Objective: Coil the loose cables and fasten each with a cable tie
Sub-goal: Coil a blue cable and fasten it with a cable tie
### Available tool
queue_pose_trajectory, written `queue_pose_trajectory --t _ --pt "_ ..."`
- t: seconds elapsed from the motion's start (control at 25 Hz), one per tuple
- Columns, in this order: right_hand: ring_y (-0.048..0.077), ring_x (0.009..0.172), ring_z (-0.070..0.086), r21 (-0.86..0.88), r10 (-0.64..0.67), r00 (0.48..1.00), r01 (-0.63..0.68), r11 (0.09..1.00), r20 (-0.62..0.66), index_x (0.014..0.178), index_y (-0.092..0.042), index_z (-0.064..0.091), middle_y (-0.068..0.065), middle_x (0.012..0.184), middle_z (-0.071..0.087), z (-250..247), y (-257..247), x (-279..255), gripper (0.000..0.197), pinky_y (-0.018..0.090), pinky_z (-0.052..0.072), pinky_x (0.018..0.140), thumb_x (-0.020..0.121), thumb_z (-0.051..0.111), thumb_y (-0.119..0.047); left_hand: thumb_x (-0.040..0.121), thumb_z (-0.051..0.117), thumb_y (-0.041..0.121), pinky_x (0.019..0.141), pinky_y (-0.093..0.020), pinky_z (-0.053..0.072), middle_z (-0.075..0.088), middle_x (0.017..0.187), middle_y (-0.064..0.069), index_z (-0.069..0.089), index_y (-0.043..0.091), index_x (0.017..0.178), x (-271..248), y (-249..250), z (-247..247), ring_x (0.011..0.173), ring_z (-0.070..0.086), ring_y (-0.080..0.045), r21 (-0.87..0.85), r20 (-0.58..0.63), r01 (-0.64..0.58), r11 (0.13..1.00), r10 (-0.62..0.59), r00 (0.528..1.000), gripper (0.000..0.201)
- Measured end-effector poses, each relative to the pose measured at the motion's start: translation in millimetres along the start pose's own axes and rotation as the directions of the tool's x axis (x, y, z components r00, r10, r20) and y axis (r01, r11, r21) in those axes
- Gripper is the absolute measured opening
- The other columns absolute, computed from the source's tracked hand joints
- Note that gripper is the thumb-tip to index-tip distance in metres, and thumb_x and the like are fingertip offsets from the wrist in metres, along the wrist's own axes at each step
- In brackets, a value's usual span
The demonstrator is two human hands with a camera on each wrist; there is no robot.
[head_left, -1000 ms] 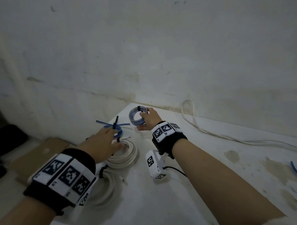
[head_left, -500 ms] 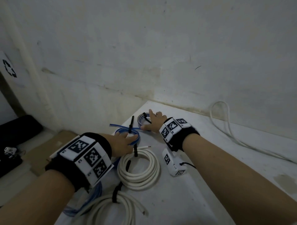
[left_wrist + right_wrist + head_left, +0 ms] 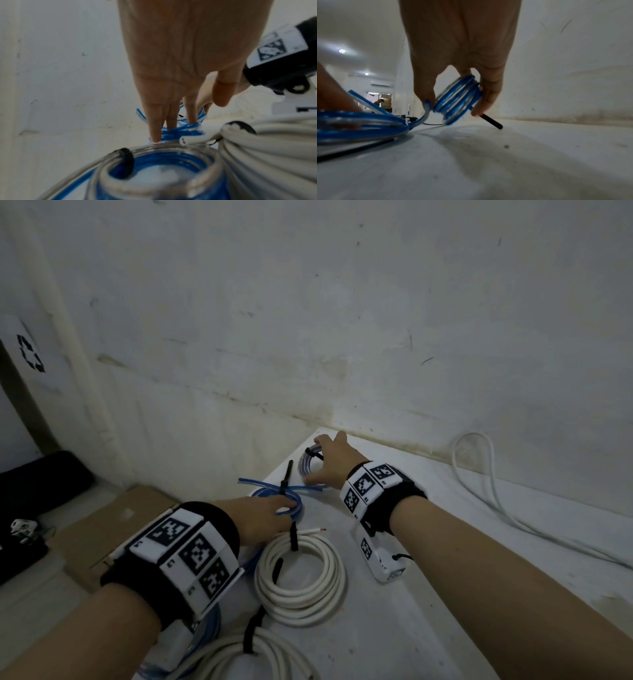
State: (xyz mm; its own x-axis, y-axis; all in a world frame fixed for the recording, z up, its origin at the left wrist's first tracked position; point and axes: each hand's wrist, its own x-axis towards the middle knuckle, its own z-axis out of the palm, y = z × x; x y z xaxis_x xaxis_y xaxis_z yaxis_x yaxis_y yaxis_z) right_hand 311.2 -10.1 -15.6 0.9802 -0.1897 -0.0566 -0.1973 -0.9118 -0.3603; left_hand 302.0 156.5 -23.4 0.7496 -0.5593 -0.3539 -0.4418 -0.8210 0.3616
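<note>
The right hand [image 3: 462,56] pinches a small tied blue coil [image 3: 458,98] at the counter's [image 3: 428,594] far corner, seemingly setting it down, while the left hand's [image 3: 263,518] straight fingers [image 3: 155,121] press another blue coil [image 3: 284,503]; next, probably the loose white cable [image 3: 486,498].

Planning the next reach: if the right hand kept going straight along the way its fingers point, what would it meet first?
The right hand already holds the small blue coil near the table's far corner. Beyond that, probably the wall just behind the table edge, though depth is unclear.
</note>
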Motion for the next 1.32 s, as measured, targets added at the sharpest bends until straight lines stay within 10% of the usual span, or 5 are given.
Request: queue_pose_trajectory --t 0.48,0.68,0.96,1.12,1.32 --pt "0.016 0.072 0.056 0.708 -0.238 0.953 0.301 0.639 -0.19 0.102 -0.016 0.039 0.007 0.088 0.055 -20.1 -20.1 -50.4 0.029 0.03 0.048 0.071 0.085 0.062 -0.011 0.095 0.044 0.012 0.073 -0.029 0.038 0.061 0.099 -0.018 0.055 0.002 0.106 3.7 27.0 -32.8 0.089 0.054 -0.026 -0.449 -0.561 -0.339 0.827 0.035 0.827 0.019" --pt "0.018 0.07 0.056 0.743 -0.056 0.996 0.088 0.664 -0.068 0.1 0.003 0.066 0.012 0.085 0.062 -34.0 -10.1 -42.8 0.043 0.031 0.046 0.073 0.094 0.047 -0.036 0.097 0.041 0.019 0.062 -0.018 0.037 0.055 0.091 -0.007 0.046 0.01 0.103 -1.5 36.9 -26.6 0.07 0.05 -0.013 -0.358 -0.457 -0.328 0.874 0.142 0.878 0.012" --pt "0.008 0.067 0.059 0.714 -0.111 0.941 0.316 0.625 -0.319 0.089 0.001 0.071 0.0 0.069 0.063 -32.3 -7.2 -36.2 0.013 0.016 0.048 0.069 0.077 0.066 0.004 0.095 0.046 0.022 0.056 -0.029 0.032 0.033 0.057 -0.002 0.043 0.009 0.069 4.8 37.6 -24.2 0.051 0.031 -0.016 -0.569 -0.348 -0.279 0.774 0.081 0.934 0.029" --pt "0.011 0.068 0.064 0.677 -0.147 0.896 0.417 0.607 -0.42 0.075 -0.011 0.07 -0.003 0.067 0.066 -26.8 -6.2 -31.2 0.015 0.026 0.054 0.08 0.073 0.07 0.004 0.095 0.045 0.012 0.042 -0.015 0.029 0.029 0.06 -0.001 0.041 0.011 0.093 9.7 39.5 -25.9 0.046 0.031 -0.009 -0.691 -0.351 -0.316 0.65 0.08 0.933 0.004" --pt "0.017 0.072 0.063 0.731 -0.085 0.962 0.254 0.633 -0.261 0.109 -0.009 0.061 0.009 0.081 0.067 -24.2 -3.4 -25.8 0.027 0.022 0.053 0.064 0.083 0.067 -0.015 0.096 0.041 0.011 0.039 -0.013 0.028 0.03 0.06 -0.003 0.034 0.016 0.081 16.0 36.7 -25.6 0.044 0.029 -0.009 -0.648 -0.413 -0.348 0.678 0.071 0.908 0.018"
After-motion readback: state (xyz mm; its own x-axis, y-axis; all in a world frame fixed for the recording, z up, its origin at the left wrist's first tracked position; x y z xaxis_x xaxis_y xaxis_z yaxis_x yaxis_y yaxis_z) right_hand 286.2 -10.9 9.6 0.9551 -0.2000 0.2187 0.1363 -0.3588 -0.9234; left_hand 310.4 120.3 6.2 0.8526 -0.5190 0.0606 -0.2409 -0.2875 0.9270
